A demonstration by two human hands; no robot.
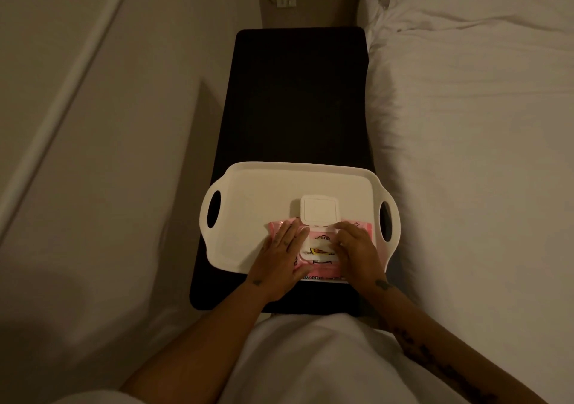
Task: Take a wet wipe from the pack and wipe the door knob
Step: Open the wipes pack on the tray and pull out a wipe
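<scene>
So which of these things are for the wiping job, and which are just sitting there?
For the job:
pink wipe pack, its white lid flipped open
left hand resting on the pack
right hand at the opening

Just sitting there:
white tray under the pack
dark bench
bed
wall socket

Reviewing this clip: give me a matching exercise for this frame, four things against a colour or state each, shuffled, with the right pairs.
Things:
1. tray
2. pack
3. lid
4. table

Colour or state:
A. flipped open, standing up
B. black
C. pink, under both hands
D. white, with two handles

Pairs: 1-D, 2-C, 3-A, 4-B. The left hand and right hand both rest on the pack.
</scene>
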